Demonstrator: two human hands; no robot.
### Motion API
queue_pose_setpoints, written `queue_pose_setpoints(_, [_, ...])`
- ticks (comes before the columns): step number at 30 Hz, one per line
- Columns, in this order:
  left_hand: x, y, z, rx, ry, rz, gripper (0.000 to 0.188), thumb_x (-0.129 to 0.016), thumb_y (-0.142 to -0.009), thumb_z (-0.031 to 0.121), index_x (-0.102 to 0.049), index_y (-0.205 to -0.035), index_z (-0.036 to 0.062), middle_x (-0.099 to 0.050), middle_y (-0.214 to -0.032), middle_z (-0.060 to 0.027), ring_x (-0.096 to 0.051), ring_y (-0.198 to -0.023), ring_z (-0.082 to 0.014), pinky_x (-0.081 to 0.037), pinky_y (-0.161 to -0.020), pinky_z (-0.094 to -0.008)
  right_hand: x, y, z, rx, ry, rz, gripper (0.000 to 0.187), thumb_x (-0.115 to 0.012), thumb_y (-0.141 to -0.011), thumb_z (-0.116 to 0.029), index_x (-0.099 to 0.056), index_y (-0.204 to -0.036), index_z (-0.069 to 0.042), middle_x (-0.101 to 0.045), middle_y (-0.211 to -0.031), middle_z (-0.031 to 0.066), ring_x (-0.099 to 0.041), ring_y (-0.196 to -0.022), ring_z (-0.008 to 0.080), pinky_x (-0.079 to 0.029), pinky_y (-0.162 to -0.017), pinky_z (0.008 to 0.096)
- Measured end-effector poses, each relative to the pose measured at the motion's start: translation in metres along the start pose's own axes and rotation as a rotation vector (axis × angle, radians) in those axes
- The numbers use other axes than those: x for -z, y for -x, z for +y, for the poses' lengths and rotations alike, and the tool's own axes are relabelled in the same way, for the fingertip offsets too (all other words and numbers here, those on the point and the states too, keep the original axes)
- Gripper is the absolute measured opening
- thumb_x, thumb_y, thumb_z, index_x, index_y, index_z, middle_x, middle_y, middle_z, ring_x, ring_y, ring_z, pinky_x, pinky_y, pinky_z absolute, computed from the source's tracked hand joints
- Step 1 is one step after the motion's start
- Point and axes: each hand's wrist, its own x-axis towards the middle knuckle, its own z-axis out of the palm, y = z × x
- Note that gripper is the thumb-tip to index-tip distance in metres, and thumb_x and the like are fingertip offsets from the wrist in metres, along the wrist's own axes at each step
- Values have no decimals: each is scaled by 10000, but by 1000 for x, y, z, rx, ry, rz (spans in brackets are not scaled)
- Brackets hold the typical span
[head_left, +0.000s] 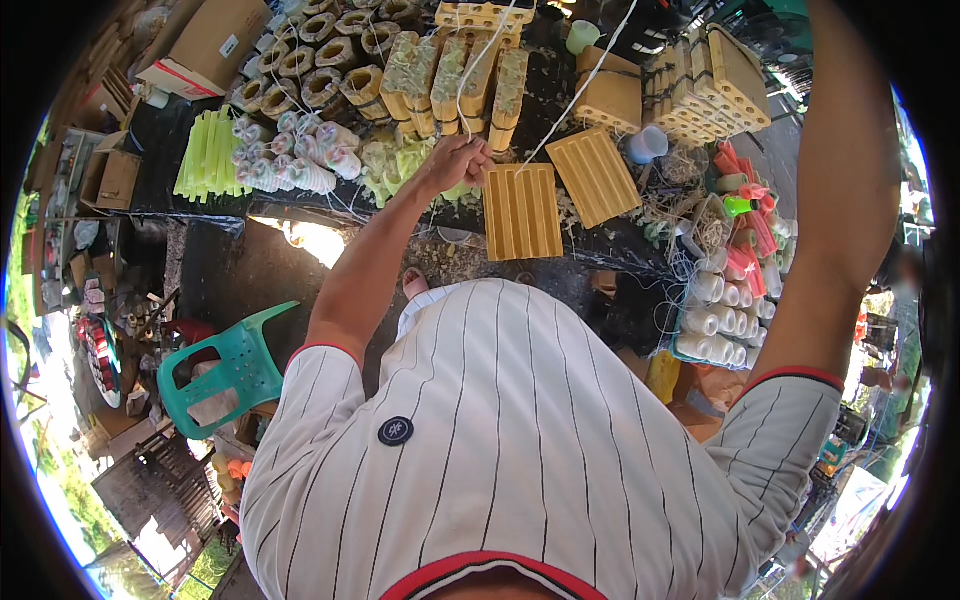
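Note:
My left hand (458, 163) is closed at the front of the black worktable, beside a grooved yellow-brown board (523, 212) near the table's front edge. A white string (462, 90) comes down from above into its curled fingers. A second white string (580, 92) slants from the top down to the top edge of that board. Another grooved board (595, 177) lies just to the right. Behind my left hand stand several upright block moulds (445, 80) with rough greenish tops. My right arm reaches up past the upper right edge, so its hand is out of view.
Pale green sticks (210, 155) and wrapped white bundles (290, 155) lie at the left. Hollow round moulds (322, 88) stand behind. At the right are stacked boards (705, 85), a translucent cup (648, 145) and white spools (715, 320). A green plastic chair (225, 375) stands left.

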Motion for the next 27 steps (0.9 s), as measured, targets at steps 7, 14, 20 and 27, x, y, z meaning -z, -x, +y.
queue_pose_setpoints(7, [21,60,-49,176,-82,79,459,-412,-1153,369,-649,-1180,-23,-766,-1033,-168,-769,-847,-236,-610,-699,-346,-3,-7,-11,43,-4,-23,246,-690,-1035,-118,-681,-1165,91,-719,-884,97,-680,-760,147,-580,-710,268])
queue_pose_setpoints(14, [79,166,182,-166,-693,254,1087,-902,-775,514,-398,-1594,8,-497,-1592,-211,-496,-1464,-360,-354,-1252,-470,-2,4,-17,48,10,-44,249,-691,-1036,-121,-680,-1161,95,-729,-896,105,-702,-780,156,-596,-730,274])
queue_pose_setpoints(20, [-28,138,315,-781,28,188,554,-637,-1050,333,-500,-1520,74,-677,-1324,-206,-643,-1232,-370,-539,-1026,-448,-18,29,-39,114,-18,-82,252,-691,-1038,-123,-680,-1158,98,-739,-907,112,-720,-796,164,-610,-747,279])
queue_pose_setpoints(27, [-61,145,245,-687,-43,386,203,-680,-1029,63,-737,-1208,-14,-720,-771,-86,-669,-639,-128,-478,-516,-265,-79,69,-1,344,-625,-51,245,-682,-1045,-123,-673,-1159,93,-743,-930,112,-734,-828,169,-613,-766,282])
